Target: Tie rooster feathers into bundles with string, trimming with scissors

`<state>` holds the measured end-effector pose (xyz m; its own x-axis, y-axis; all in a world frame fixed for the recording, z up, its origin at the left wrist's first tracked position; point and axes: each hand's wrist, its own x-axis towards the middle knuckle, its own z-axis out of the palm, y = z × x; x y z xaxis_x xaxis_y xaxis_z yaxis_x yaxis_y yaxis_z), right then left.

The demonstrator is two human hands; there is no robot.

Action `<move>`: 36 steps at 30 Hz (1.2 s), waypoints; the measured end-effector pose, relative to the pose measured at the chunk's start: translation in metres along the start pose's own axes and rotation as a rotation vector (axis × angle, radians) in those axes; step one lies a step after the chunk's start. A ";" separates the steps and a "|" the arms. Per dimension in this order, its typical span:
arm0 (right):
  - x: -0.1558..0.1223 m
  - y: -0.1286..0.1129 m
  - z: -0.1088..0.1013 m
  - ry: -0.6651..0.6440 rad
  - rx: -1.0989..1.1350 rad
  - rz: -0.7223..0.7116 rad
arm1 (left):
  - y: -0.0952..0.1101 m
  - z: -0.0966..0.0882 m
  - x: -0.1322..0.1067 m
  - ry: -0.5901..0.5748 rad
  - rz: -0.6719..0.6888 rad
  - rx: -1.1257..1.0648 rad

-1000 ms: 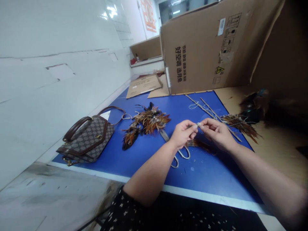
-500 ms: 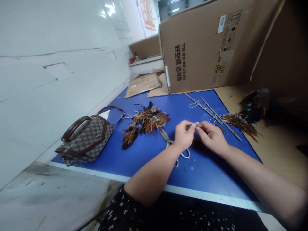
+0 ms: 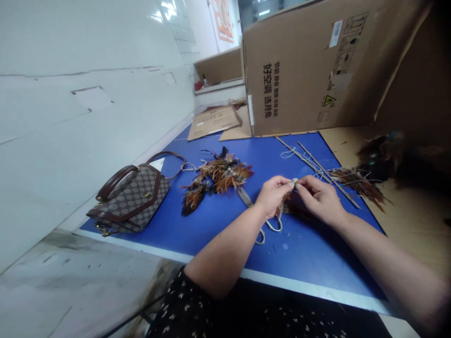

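My left hand [image 3: 273, 195] and my right hand [image 3: 320, 198] meet above the blue table [image 3: 225, 225], fingertips pinched together on the pale quill end of a small feather bundle [image 3: 293, 181]. Dark brown feathers [image 3: 294, 206] hang below, between the two hands. A thin thread runs from the pinch toward the right. Under my left wrist lie scissors [image 3: 259, 218] with pale handles.
A pile of orange-brown feathers [image 3: 218, 176] lies left of my hands. A brown patterned handbag [image 3: 130, 199] sits at the table's left edge. Thin sticks with thread [image 3: 313, 164] and more feathers [image 3: 357, 183] lie to the right. A big cardboard box [image 3: 317, 70] stands behind.
Both hands stay pinched on the feather bundle and have shifted slightly; the dark feathers now hang between them. The camera has moved a little.
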<state>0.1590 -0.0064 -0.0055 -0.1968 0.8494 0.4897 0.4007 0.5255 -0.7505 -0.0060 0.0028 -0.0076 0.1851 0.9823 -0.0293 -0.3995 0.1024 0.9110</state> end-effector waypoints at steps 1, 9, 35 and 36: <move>0.001 0.000 -0.001 -0.016 -0.002 -0.007 | 0.000 -0.001 0.000 0.007 -0.002 -0.007; -0.001 -0.001 -0.005 -0.067 0.003 -0.038 | 0.008 -0.007 0.001 0.017 -0.014 0.021; 0.004 -0.013 -0.009 -0.105 0.230 0.107 | 0.009 -0.003 -0.001 -0.012 -0.006 0.012; 0.004 -0.013 -0.010 -0.103 0.280 0.139 | 0.009 -0.004 -0.001 -0.029 0.008 0.020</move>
<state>0.1625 -0.0098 0.0108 -0.2531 0.9069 0.3369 0.1718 0.3848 -0.9069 -0.0128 0.0032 -0.0012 0.2075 0.9782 -0.0101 -0.3834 0.0908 0.9191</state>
